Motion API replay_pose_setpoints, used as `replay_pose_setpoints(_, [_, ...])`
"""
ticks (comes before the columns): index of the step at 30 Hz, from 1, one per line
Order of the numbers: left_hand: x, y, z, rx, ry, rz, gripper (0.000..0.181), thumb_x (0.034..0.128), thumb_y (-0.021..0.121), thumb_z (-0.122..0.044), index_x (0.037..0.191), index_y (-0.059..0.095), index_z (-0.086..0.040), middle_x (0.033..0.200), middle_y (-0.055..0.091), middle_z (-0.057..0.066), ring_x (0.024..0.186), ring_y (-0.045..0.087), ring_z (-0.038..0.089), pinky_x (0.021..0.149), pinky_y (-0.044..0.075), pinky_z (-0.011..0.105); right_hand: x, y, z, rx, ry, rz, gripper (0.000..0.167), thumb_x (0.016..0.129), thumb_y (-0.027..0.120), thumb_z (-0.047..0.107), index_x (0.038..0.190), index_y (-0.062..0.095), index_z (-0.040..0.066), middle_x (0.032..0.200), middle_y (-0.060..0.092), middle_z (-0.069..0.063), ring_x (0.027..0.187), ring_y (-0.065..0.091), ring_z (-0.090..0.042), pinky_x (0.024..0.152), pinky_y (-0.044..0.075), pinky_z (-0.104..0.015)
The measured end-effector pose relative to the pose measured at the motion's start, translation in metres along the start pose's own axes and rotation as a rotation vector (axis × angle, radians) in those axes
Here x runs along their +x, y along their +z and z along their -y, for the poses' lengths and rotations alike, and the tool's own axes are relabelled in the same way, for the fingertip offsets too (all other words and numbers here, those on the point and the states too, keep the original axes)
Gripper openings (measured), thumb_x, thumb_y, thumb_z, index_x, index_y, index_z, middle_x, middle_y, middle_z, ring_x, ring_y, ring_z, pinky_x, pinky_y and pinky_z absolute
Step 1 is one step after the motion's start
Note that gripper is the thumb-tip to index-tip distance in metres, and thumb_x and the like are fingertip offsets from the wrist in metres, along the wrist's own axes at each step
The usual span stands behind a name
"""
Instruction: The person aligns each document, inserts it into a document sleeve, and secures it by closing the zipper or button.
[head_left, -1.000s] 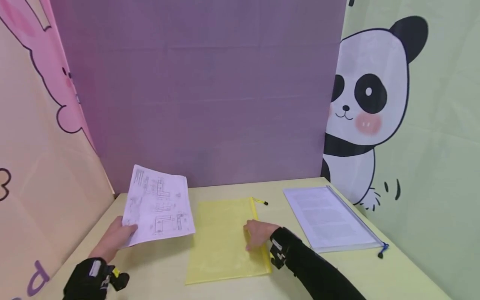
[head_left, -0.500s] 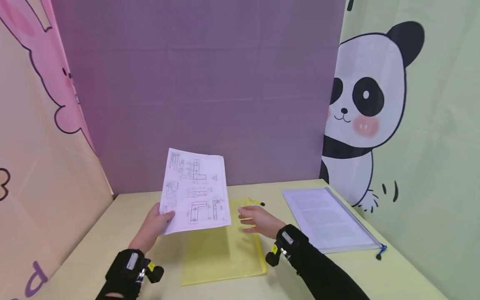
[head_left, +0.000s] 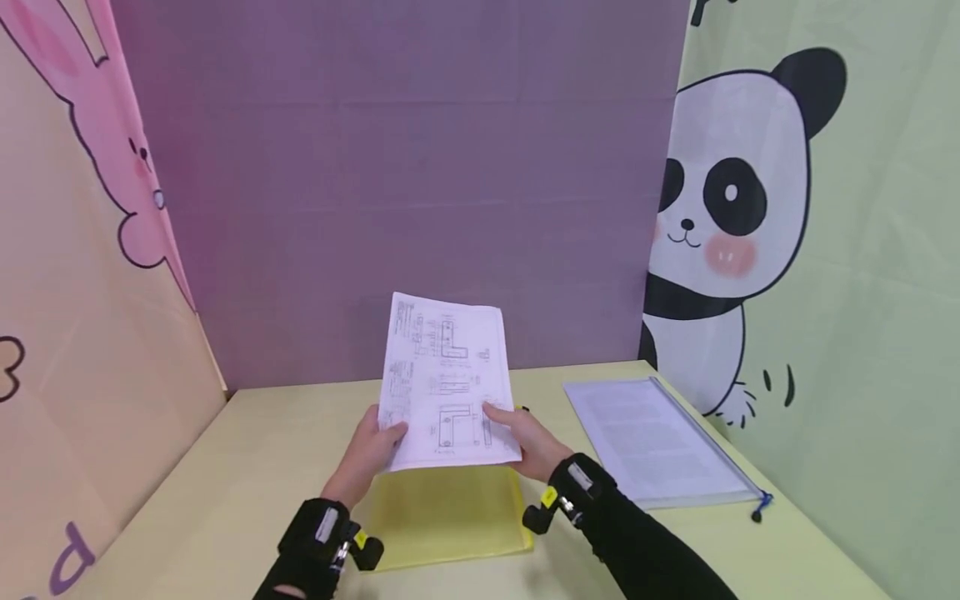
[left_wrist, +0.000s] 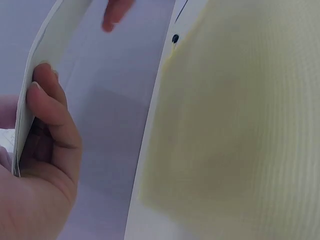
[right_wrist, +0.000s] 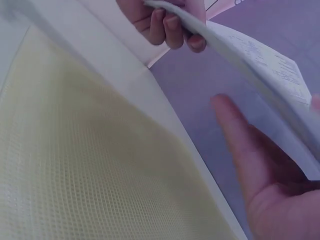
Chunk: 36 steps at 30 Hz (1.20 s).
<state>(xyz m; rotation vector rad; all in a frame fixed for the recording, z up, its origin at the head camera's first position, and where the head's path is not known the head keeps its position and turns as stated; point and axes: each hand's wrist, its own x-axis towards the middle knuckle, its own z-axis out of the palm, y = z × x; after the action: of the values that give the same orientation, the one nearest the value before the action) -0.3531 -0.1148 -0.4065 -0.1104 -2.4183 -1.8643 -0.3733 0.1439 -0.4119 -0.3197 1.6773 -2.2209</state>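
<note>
My left hand (head_left: 369,454) grips the left edge of a thin stack of printed paper (head_left: 448,367) with line drawings, thumb in front and fingers curled behind. The stack is held tilted up above a yellow mesh zip pouch (head_left: 450,517) lying flat on the table. At the stack's right edge is my right hand (head_left: 534,442), its thumb over the front. In the right wrist view, the fingers (right_wrist: 235,135) of that hand stretch out straight behind the paper (right_wrist: 270,85), with a gap between them and the sheets. The papers hide the pouch's far part.
A clear zip pouch (head_left: 660,442) with printed pages inside and a blue pull cord lies on the table (head_left: 277,450) at the right. A purple backdrop (head_left: 420,183) stands behind the table, with a panda-printed wall (head_left: 862,333) at the right and a pink one at the left.
My left hand has carried the papers rightward from the left side to above the yellow pouch. My right hand has lifted off the pouch and come to the papers' right edge.
</note>
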Motion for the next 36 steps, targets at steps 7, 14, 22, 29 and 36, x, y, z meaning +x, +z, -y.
replay_pose_setpoints(7, [-0.001, 0.016, 0.003, 0.003, 0.012, 0.015, 0.038, 0.1057, 0.049, -0.012, 0.142, 0.041, -0.003, 0.129, 0.058, 0.016, 0.101, 0.066, 0.025, 0.087, 0.053, 0.042, -0.006, -0.008, 0.0, -0.076, -0.034, -0.048, 0.039, 0.104, 0.058, 0.015, 0.141, 0.056, 0.006, 0.122, 0.071, -0.014, 0.104, 0.072, -0.029, 0.085, 0.059, -0.041])
replay_pose_setpoints(14, [-0.005, 0.024, 0.007, 0.074, 0.026, 0.129, 0.035, 0.109, 0.047, -0.027, 0.137, 0.047, -0.006, 0.111, 0.065, 0.009, 0.075, 0.066, 0.021, 0.063, 0.052, 0.031, -0.012, -0.029, 0.006, -0.269, -0.044, -0.104, 0.036, 0.105, 0.055, 0.015, 0.139, 0.058, 0.005, 0.123, 0.07, -0.016, 0.105, 0.071, -0.033, 0.085, 0.059, -0.044])
replay_pose_setpoints(22, [-0.012, 0.03, 0.018, 0.461, 0.104, 0.317, 0.052, 0.1093, 0.04, -0.04, 0.131, 0.063, 0.001, 0.121, 0.066, 0.019, 0.109, 0.061, 0.035, 0.093, 0.049, 0.055, -0.014, -0.065, 0.011, -0.36, -0.042, -0.291, 0.032, 0.103, 0.06, 0.016, 0.134, 0.063, 0.009, 0.116, 0.073, -0.013, 0.098, 0.073, -0.031, 0.08, 0.06, -0.042])
replay_pose_setpoints(29, [-0.029, 0.043, 0.016, 0.835, 0.141, 0.396, 0.078, 0.094, 0.059, -0.062, 0.147, 0.052, -0.006, 0.143, 0.048, 0.031, 0.132, 0.043, 0.055, 0.101, 0.037, 0.073, -0.024, -0.089, 0.013, -0.382, -0.014, -0.388, 0.032, 0.103, 0.059, 0.015, 0.134, 0.062, 0.007, 0.115, 0.073, -0.013, 0.097, 0.073, -0.029, 0.079, 0.059, -0.041])
replay_pose_setpoints(36, [-0.053, 0.06, 0.011, 1.019, 0.04, 0.305, 0.096, 0.0804, 0.059, -0.081, 0.153, 0.048, -0.018, 0.154, 0.04, 0.028, 0.137, 0.037, 0.054, 0.098, 0.037, 0.075, -0.03, -0.1, 0.016, -0.423, 0.005, -0.42, 0.035, 0.103, 0.06, 0.018, 0.137, 0.06, 0.008, 0.115, 0.073, -0.012, 0.095, 0.073, -0.028, 0.077, 0.059, -0.039])
